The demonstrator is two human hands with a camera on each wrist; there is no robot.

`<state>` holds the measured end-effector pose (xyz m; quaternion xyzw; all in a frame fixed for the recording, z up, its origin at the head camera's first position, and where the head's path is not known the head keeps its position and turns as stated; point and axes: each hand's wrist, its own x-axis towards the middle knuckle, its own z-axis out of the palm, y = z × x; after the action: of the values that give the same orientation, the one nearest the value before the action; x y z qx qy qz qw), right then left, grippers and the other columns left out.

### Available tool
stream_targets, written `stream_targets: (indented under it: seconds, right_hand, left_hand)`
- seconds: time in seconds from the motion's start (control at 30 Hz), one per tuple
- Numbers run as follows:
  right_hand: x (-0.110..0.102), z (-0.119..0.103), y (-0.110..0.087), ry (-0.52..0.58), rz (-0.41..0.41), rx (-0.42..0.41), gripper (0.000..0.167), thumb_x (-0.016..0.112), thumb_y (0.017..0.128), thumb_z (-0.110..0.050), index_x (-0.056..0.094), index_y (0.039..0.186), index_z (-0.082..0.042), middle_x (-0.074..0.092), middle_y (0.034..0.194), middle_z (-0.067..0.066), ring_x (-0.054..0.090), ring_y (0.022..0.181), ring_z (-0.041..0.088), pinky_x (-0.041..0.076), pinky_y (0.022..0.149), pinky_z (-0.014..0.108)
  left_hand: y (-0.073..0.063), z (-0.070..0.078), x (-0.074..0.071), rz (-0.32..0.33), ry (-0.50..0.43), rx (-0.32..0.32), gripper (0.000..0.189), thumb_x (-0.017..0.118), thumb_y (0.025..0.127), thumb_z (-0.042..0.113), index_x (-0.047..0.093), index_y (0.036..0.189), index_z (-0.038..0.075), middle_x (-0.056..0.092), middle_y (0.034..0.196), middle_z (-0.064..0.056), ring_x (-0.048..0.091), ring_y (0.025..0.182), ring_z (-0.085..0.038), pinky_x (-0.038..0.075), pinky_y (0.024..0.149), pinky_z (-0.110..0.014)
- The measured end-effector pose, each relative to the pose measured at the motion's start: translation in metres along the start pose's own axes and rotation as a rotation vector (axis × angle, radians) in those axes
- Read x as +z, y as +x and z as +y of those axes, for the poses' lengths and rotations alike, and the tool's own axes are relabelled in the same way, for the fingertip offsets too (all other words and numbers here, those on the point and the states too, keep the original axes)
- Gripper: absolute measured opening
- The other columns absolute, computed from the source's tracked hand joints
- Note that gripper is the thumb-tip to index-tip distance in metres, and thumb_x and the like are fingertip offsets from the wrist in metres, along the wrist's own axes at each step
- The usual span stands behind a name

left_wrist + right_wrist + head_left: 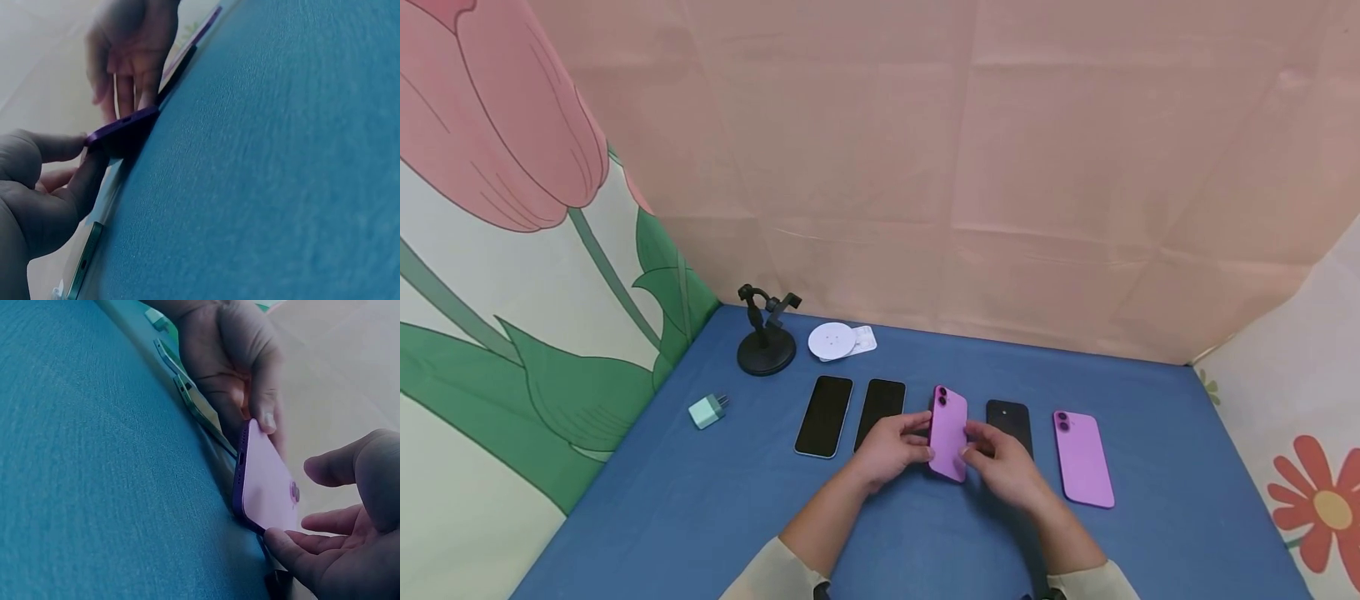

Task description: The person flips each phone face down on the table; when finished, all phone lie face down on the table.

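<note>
A purple phone [949, 433] lies back-up and tilted in both hands, its dual camera at the far end. My left hand [891, 447] pinches its left edge, thumb against one face and fingers at the other; that edge stands raised off the blue cloth in the left wrist view. At the opposite edge, my right hand [1003, 467] has extended fingers, with a fingertip [275, 539] at the phone's near corner and the thumb off it. A dark phone [882, 402] is partly hidden behind the left hand. Beyond the right hand is another dark phone [1011, 422].
A second purple phone [1084, 458] lies at the right, and a black-screened phone [824, 417] at the left. Farther back are a black stand [766, 350] and a white disc [831, 341] over a small card. A pale green charger plug [706, 412] rests near the left edge.
</note>
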<state>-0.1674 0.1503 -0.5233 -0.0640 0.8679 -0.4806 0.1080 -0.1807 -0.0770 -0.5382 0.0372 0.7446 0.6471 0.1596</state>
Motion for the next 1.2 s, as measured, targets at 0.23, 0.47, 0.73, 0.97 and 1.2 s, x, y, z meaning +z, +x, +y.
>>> stream_targets:
  seconds: [0.23, 0.47, 0.73, 0.97, 1.2]
  right_hand:
    - [-0.001, 0.000, 0.000, 0.001, 0.004, 0.001, 0.051, 0.068, 0.100, -0.024, 0.057, 0.147, -0.006, 0.065, 0.138, 0.012, 0.064, 0.119, 0.028, 0.055, 0.100, 0.051]
    - [-0.004, 0.002, 0.000, -0.005, 0.006, -0.006, 0.053, 0.067, 0.101, -0.026, 0.055, 0.149, -0.005, 0.063, 0.141, 0.014, 0.061, 0.125, 0.032, 0.052, 0.104, 0.053]
    - [-0.005, 0.000, 0.000, -0.043, 0.028, -0.012, 0.054, 0.066, 0.102, -0.024, 0.054, 0.149, -0.002, 0.065, 0.137, 0.016, 0.064, 0.122, 0.032, 0.052, 0.104, 0.053]
    - [-0.004, 0.001, 0.001, -0.041, 0.031, -0.010, 0.054, 0.067, 0.101, -0.023, 0.054, 0.149, -0.002, 0.067, 0.133, 0.016, 0.066, 0.118, 0.030, 0.054, 0.101, 0.051]
    - [-0.002, 0.002, 0.001, -0.046, 0.032, -0.002, 0.054, 0.067, 0.101, -0.023, 0.054, 0.149, -0.002, 0.067, 0.132, 0.015, 0.066, 0.118, 0.031, 0.055, 0.100, 0.051]
  left_hand:
    - [0.000, 0.003, 0.001, -0.001, 0.027, -0.023, 0.060, 0.078, 0.090, 0.000, 0.060, 0.146, 0.007, 0.064, 0.140, -0.012, 0.071, 0.111, -0.025, 0.059, 0.093, -0.039]
    - [0.004, 0.005, 0.004, -0.012, 0.044, -0.022, 0.060, 0.076, 0.091, -0.001, 0.057, 0.147, 0.003, 0.063, 0.142, -0.014, 0.070, 0.114, -0.024, 0.058, 0.094, -0.038]
    - [0.011, 0.004, 0.007, -0.005, 0.106, -0.010, 0.057, 0.077, 0.090, 0.001, 0.060, 0.145, 0.002, 0.066, 0.139, -0.014, 0.071, 0.116, -0.026, 0.057, 0.095, -0.041]
    - [0.013, 0.000, 0.004, 0.018, 0.218, 0.040, 0.054, 0.082, 0.088, 0.009, 0.066, 0.139, 0.004, 0.077, 0.116, -0.008, 0.074, 0.106, -0.019, 0.059, 0.092, -0.037]
    - [0.012, 0.003, 0.006, 0.080, 0.376, 0.086, 0.051, 0.085, 0.086, 0.012, 0.070, 0.134, 0.004, 0.078, 0.106, -0.001, 0.071, 0.094, -0.010, 0.061, 0.083, -0.029]
